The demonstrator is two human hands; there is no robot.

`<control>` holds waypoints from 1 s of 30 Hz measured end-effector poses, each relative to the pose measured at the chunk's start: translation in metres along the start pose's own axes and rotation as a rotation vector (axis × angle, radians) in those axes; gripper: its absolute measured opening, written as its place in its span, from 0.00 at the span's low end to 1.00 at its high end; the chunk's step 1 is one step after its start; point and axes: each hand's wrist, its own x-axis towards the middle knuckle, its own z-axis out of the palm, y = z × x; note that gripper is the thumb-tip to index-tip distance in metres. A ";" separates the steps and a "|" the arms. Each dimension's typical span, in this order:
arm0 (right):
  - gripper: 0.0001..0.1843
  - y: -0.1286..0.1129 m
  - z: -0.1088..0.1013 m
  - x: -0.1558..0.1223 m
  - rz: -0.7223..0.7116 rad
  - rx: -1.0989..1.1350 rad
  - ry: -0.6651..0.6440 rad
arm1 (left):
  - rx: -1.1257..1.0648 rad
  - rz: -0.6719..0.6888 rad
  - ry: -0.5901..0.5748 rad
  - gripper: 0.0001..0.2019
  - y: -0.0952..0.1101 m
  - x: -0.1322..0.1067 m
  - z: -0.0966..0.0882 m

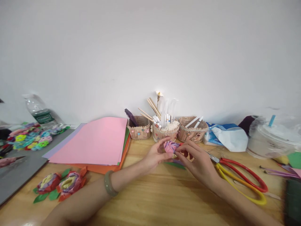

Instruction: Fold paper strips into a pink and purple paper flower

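A small pink and purple folded paper flower point(171, 147), with a bit of red at its right side, is held up between both hands above the wooden table. My left hand point(157, 155) grips it from the left, thumb below and fingers behind. From the right, my right hand point(196, 157) pinches its edge with thumb and fingertips. Partly hidden under the hands lie green and purple paper pieces point(176, 164). Two finished-looking paper flowers point(70, 183) with green leaves rest at the left front.
Coloured paper sheets point(94, 141) are stacked left of centre. Three decorated baskets point(139, 131) with sticks and pens stand along the wall. Red and yellow scissors point(242, 175) lie right of my right hand. A tissue pack point(225, 135), lidded cup point(272, 138) and plastic bottle point(39, 110) stand behind.
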 end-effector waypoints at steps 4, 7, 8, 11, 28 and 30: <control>0.07 -0.005 -0.004 0.002 0.031 0.070 0.015 | -0.077 -0.017 -0.066 0.25 0.002 -0.001 -0.001; 0.08 -0.006 -0.006 0.002 0.041 0.067 0.065 | -0.098 -0.006 -0.052 0.25 0.002 -0.001 -0.003; 0.08 -0.006 -0.006 0.002 0.036 0.066 0.074 | -0.101 -0.002 -0.045 0.26 0.002 -0.001 -0.003; 0.07 -0.004 -0.005 0.002 0.024 0.056 0.082 | -0.109 0.009 -0.027 0.27 0.001 -0.001 -0.003; 0.07 -0.003 -0.006 0.004 0.127 0.168 0.017 | -0.037 0.069 -0.013 0.34 -0.002 0.001 0.000; 0.08 -0.002 -0.007 0.006 0.211 0.251 -0.037 | -0.035 0.084 -0.024 0.35 -0.003 0.001 -0.001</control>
